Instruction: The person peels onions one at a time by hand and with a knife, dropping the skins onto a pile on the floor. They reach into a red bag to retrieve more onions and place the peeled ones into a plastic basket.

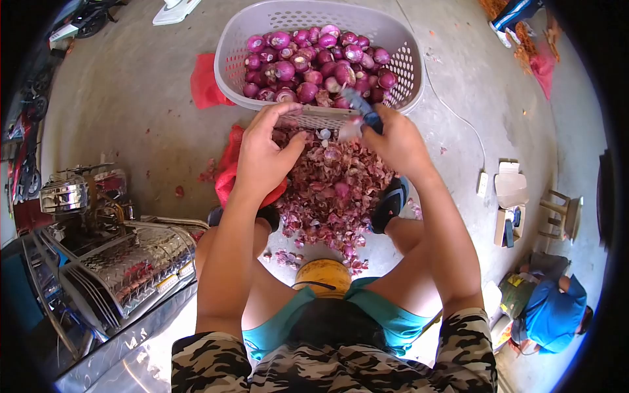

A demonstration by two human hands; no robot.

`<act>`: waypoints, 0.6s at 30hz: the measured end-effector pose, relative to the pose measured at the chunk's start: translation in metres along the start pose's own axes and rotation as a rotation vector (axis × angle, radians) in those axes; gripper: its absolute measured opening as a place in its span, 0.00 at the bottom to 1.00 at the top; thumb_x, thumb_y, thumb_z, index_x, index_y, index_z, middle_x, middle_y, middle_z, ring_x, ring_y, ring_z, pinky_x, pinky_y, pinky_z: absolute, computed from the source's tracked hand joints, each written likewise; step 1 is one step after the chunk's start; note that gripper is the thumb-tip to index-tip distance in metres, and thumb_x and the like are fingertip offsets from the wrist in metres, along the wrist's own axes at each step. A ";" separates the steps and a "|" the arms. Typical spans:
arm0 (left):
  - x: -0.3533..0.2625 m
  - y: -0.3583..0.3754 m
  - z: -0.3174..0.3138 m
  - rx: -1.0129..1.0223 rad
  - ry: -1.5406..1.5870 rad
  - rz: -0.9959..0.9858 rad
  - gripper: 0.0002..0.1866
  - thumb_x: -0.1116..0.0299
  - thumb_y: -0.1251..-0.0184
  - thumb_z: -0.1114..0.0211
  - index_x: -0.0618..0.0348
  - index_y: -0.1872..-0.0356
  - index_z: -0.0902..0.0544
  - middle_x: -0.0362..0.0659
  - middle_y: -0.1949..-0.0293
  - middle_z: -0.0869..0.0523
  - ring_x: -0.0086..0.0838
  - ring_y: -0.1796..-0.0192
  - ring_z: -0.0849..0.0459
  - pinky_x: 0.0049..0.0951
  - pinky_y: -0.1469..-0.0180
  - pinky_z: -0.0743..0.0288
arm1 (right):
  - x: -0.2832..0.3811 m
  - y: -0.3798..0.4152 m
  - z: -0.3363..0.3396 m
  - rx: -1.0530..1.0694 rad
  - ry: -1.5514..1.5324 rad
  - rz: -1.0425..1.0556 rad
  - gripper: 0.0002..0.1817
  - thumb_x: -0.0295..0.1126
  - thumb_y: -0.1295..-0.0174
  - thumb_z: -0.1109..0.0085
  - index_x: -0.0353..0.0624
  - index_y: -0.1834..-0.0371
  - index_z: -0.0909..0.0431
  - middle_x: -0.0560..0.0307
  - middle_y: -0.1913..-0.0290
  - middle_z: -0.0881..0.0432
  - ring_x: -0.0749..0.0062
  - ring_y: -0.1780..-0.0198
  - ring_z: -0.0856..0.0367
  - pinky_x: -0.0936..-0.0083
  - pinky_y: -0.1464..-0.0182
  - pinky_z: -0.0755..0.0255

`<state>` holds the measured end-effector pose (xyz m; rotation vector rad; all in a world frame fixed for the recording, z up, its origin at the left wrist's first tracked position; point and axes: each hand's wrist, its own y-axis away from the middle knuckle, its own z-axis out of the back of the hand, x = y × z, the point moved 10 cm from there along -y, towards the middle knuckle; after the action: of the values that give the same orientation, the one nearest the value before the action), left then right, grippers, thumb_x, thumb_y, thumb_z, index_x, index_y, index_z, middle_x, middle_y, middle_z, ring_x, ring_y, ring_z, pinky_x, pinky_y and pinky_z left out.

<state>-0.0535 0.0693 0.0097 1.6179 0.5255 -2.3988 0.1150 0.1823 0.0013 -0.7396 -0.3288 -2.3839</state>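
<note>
My left hand point(267, 145) is at the near rim of a grey plastic basket point(229, 72). Its thumb stands apart from the fingers and nothing is between them. My right hand point(401, 141) grips a small knife point(363, 111) with a dark blue handle; motion blurs it, and the pale blade seems to point down and left. Red onions point(327, 59), many of them peeled and shiny purple, fill much of the basket. Below both hands a heap of dry onion skins point(334, 190) covers the floor between my feet, with a few onions among them.
Red mesh sacks point(208, 85) lie left of the basket and by my left foot. A white cable leads to a power strip point(483, 184) on the right. A shiny metal vehicle body point(137, 262) stands at left. Another person in blue point(557, 308) is at lower right.
</note>
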 end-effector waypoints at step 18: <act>-0.010 0.010 -0.029 0.268 -0.273 0.002 0.21 0.73 0.44 0.34 0.59 0.47 0.25 0.45 0.50 0.21 0.34 0.48 0.21 0.30 0.44 0.30 | -0.039 0.000 0.034 -0.196 -0.112 -0.152 0.21 0.43 0.44 0.39 0.34 0.60 0.25 0.41 0.75 0.21 0.50 0.71 0.20 0.61 0.66 0.29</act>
<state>-0.0215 0.0710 0.0071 1.3422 0.1602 -2.7240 0.1554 0.2149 0.0061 -0.9715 -0.2049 -2.5493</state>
